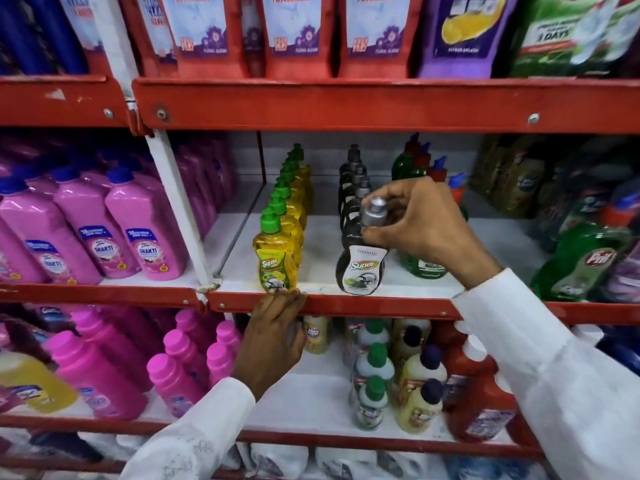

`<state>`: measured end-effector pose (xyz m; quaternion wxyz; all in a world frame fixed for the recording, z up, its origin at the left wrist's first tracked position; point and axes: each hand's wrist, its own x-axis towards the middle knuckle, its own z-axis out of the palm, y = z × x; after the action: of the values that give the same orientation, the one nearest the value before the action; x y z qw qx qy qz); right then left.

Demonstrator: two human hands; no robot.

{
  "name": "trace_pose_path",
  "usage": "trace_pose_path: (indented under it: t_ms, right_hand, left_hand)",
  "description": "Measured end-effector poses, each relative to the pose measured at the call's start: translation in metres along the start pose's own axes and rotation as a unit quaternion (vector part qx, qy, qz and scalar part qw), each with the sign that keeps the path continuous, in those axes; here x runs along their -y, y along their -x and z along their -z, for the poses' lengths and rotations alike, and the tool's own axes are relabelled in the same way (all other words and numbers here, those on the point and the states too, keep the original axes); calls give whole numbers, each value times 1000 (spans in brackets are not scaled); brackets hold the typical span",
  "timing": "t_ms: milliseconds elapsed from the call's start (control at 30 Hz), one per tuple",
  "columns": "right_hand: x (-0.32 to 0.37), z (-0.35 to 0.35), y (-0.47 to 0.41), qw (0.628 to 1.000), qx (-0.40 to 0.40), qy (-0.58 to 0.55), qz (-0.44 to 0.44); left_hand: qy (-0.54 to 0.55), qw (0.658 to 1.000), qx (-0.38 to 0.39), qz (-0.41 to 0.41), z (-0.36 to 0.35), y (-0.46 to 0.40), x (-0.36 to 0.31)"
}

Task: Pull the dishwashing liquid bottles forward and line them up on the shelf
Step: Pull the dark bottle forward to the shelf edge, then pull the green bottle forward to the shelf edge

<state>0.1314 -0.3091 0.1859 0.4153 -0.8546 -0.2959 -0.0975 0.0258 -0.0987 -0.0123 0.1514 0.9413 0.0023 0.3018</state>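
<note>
Red metal shop shelving fills my view, with a white shelf board (433, 275) at chest height behind a red front lip (346, 304). Pink Shakti bottles (145, 230) stand in the bay to the left, and red refill pouches (294, 32) hang on the tier above.

My right hand (420, 223) reaches in from the right, white sleeve (540, 358) angled up from the lower corner, wrist bent slightly down. Its fingers (391, 195) are pinched around the silver cap (374, 212) of the front dark Super dishwashing bottle (360, 268), thumb under the cap and forefinger curled over the top. That bottle stands upright at the very front edge of the board, heading a row of dark bottles (353, 181) running back behind it.

My left hand (273, 337) comes up from below, palm toward the shelving, with its fingertips (284, 296) hooked loosely on the red lip and holding nothing. Just above those fingertips stands the front yellow Super dishwashing bottle (275, 261), green-capped, also at the board's edge, with its own row of yellow bottles (294, 195) behind. Green Pril bottles (585, 261) stand to the right, partly behind my right wrist.
</note>
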Motion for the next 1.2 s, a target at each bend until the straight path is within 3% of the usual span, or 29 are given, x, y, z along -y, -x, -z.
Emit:
trace_pose_path:
  t_ms: [233, 500, 667, 900, 1067, 1200]
  right_hand:
    - [-27, -24, -29, 996, 67, 39, -38]
    - [-39, -32, -22, 999, 33, -2, -37]
    - [-76, -23, 33, 991, -133, -3, 3]
    - [-166, -18, 89, 917, -392, 12, -70]
    - [-207, 9, 81, 868, -465, 11, -175]
    - [-236, 31, 65, 850, -462, 36, -251]
  left_hand:
    - [-6, 1000, 1, -5, 0, 2, -3]
    - [-40, 999, 10, -5, -3, 2, -17]
    - [-25, 993, 22, -115, -24, -7, -62]
    - [-25, 977, 98, -187, -61, -36, -108]
    - [-52, 975, 136, -167, -75, -42, -110]
    - [-53, 975, 136, -167, -72, -41, -108]
